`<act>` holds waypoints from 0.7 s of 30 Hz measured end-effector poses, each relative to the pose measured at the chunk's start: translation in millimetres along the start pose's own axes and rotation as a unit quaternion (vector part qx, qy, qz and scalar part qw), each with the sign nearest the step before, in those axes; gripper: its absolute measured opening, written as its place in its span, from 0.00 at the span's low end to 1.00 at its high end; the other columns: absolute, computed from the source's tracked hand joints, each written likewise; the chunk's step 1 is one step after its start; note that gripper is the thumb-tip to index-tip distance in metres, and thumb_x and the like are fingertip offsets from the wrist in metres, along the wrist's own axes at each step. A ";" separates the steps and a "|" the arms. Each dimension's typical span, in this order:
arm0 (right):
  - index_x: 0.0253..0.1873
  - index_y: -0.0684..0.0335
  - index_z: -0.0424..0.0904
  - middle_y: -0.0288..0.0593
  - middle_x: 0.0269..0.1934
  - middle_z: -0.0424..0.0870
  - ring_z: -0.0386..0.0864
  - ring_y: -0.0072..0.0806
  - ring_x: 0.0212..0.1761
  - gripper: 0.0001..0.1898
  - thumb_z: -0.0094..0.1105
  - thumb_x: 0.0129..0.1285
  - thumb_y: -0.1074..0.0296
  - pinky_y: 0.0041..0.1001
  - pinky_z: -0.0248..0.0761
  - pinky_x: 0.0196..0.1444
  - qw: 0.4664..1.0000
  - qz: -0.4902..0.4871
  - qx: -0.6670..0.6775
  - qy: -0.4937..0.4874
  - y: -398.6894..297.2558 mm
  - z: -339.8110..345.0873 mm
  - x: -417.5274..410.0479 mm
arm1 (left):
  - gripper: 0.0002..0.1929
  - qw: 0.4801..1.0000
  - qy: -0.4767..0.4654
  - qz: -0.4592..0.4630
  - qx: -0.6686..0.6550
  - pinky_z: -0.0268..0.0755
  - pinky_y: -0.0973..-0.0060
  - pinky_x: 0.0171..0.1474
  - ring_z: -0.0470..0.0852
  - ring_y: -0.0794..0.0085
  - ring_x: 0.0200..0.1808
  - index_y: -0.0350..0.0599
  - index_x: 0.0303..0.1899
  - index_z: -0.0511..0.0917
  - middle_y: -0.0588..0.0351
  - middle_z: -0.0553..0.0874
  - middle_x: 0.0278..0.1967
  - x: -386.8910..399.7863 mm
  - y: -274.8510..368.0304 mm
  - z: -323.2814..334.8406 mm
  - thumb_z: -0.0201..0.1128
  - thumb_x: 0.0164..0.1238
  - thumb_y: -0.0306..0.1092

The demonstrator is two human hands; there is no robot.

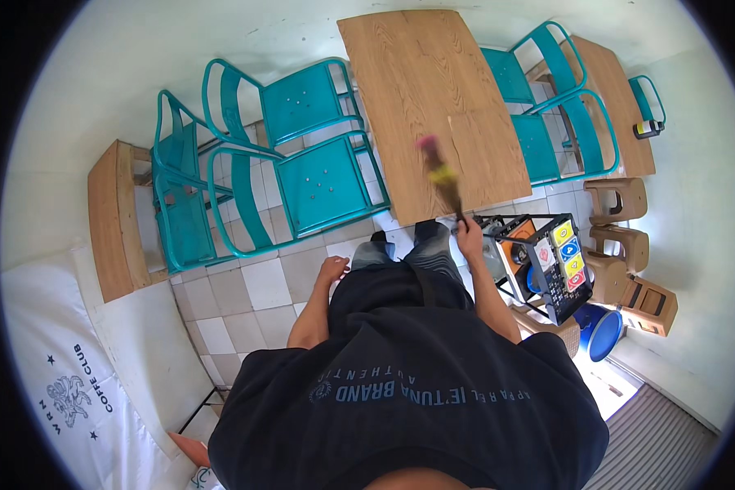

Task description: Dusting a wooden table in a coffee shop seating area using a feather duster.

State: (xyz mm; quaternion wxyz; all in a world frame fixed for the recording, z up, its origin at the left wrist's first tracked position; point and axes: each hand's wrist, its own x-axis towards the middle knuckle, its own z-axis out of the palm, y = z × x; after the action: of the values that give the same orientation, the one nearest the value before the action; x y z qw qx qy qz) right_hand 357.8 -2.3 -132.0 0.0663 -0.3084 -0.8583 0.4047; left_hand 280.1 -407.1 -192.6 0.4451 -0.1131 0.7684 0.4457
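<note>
In my right hand [469,236] I grip the thin dark handle of what looks like a feather duster [443,179]. Motion blurs its dark brown, yellow and pink bands. The duster reaches over the near part of a wood-grain table [429,73], and I cannot tell whether it touches the top. My left hand [335,268] hangs beside my left thigh with loosely curled fingers; no object shows in it. The nearest teal metal chair [331,184] stands ahead of that hand, to the left of the table.
More teal chairs [300,98] flank the table. Close by my right arm stands a black-framed rack [551,269] with colourful cards on it. Tan plastic stools [615,202] and a blue drum [603,334] line the right side. A dark bottle [648,128] rests on another table [612,104].
</note>
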 end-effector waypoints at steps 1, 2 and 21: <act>0.53 0.63 0.78 0.61 0.41 0.82 0.79 0.55 0.47 0.16 0.51 0.64 0.66 0.40 0.71 0.50 0.997 0.023 0.029 0.068 3.9 3.4 -0.6 | 0.19 1.000 -0.004 0.000 0.002 0.74 0.72 0.39 0.83 0.68 0.33 0.34 0.39 0.82 0.50 0.87 0.31 -0.3 3.8 -0.2 0.63 0.62 0.45; 0.53 0.63 0.78 0.61 0.41 0.82 0.79 0.55 0.47 0.16 0.51 0.64 0.66 0.40 0.71 0.50 0.997 0.026 0.027 0.071 8.4 5.6 -1.7 | 0.19 1.000 -0.009 -0.005 -0.011 0.74 0.72 0.38 0.83 0.68 0.33 0.34 0.40 0.82 0.49 0.87 0.31 -0.8 7.5 -0.2 0.62 0.62 0.44; 0.54 0.65 0.77 0.35 0.23 0.75 0.72 0.20 0.23 0.14 0.51 0.67 0.67 0.24 0.65 0.25 0.999 0.040 0.035 -0.009 53.7 -2.3 -56.3 | 0.19 0.999 -0.032 0.005 0.017 0.77 0.71 0.37 0.84 0.66 0.33 0.31 0.39 0.81 0.48 0.86 0.31 5.1 18.7 -8.1 0.60 0.62 0.43</act>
State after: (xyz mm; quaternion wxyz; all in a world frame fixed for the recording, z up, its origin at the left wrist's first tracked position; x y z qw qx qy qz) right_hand 429.3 -7.7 -162.3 0.0533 -0.3365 -0.8312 0.4393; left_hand 261.7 -401.5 -184.1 0.4689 -0.0871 0.7617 0.4385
